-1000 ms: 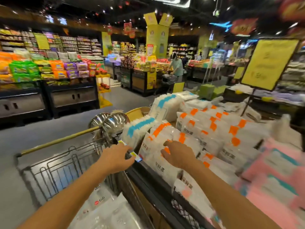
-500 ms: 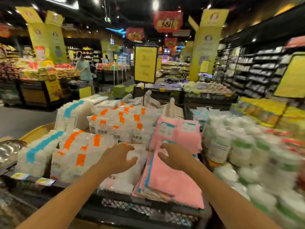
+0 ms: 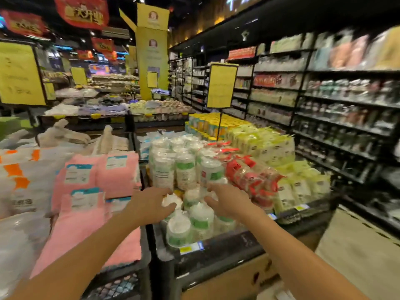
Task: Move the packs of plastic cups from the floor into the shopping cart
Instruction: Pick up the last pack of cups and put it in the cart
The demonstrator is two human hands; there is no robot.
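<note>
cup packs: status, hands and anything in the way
Left hand and right hand open, stretched out to the stock. Cup packs in the bin just ahead, none gripped. Nothing in the way; cart not in view.

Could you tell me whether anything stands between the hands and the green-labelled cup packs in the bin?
Nothing visible does. The left hand and right hand reach with spread fingers straight to the cup packs. No cart shows, so that path cannot be judged.

Cup packs (image 3: 186,169) crowded; pink towels (image 3: 101,180) left, red packs (image 3: 249,176) right.
</note>
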